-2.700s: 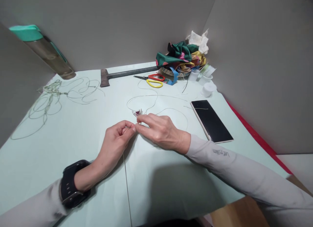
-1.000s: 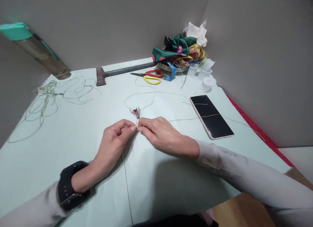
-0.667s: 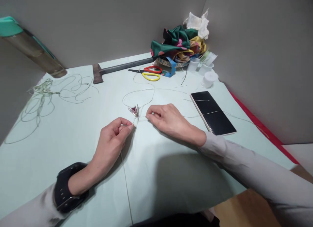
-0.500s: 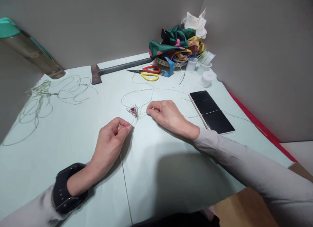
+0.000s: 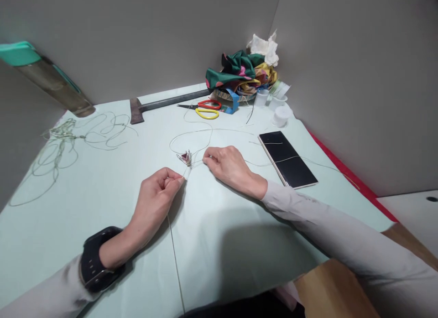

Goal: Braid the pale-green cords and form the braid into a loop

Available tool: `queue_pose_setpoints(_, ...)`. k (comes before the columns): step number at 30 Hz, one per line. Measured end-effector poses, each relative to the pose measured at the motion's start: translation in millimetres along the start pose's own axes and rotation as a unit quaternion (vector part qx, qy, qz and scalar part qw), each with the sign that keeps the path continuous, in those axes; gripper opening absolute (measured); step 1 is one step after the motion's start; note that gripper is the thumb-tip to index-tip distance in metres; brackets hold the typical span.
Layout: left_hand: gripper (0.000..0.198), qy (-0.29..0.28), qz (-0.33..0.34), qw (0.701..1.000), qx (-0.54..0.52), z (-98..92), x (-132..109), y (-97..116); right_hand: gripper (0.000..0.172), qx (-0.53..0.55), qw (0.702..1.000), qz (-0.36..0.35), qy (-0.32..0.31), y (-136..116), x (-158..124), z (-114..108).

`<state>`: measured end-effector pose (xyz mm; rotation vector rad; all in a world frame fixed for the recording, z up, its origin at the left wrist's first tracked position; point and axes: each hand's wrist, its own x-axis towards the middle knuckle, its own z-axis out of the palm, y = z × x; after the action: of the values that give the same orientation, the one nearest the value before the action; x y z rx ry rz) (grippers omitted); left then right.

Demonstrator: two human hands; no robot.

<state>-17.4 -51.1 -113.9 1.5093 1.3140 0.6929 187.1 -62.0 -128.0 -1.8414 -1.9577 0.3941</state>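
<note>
My left hand (image 5: 159, 192) pinches a thin pale cord (image 5: 175, 258) between thumb and forefinger; one length runs from it down to the table's front edge. My right hand (image 5: 227, 167) is closed in a pinch on another stretch of the cord, which trails off to the right. Between the hands, just beyond the fingertips, lies a small silvery piece with a dark red triangular centre (image 5: 185, 157). The cord strands meet at its lower right end; how they are joined there is too small to tell. Loose loops of cord spread over the table behind it.
A phone (image 5: 287, 158) lies right, cord across it. Behind are scissors (image 5: 207, 109), a hammer-like tool (image 5: 137, 112), a basket of colourful cloth (image 5: 239, 76) and a white spool (image 5: 281, 116). Tangled green cord (image 5: 65, 133) and a green-capped bottle (image 5: 51, 76) are left.
The whole view has shifted slightly, so the things at the back sit lower and the right side further left. Both hands keep their pinch on the cord, with hardly any movement.
</note>
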Motion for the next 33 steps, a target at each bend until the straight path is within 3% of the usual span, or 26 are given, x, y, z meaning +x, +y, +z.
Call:
queue_pose_setpoints(9, 0.032, -0.004, -0.005, 0.999, -0.039, 0.5, 0.0, -1.1, 0.018, -0.031, 0.993, -0.082, -0.074, -24.4, -42.4, -1.1)
queue_pose_setpoints(18, 0.033, -0.009, -0.002, 0.998, -0.061, 2.5, 1.2, -2.0, 0.03, 0.042, 0.997, -0.057, -0.036, -35.2, -34.1, -2.4)
queue_pose_setpoints(22, 0.034, -0.016, 0.006, 0.998, -0.067, 1.1, 2.7, -4.5, 0.033, 0.107, 0.991, -0.06, -0.049, -40.4, -34.2, 0.4)
queue_pose_setpoints(33, 0.037, -0.015, 0.007, 0.997, -0.074, 0.5, 1.5, -7.9, 0.036, 0.01, 0.992, -0.082, -0.098, -45.1, -32.3, 7.1)
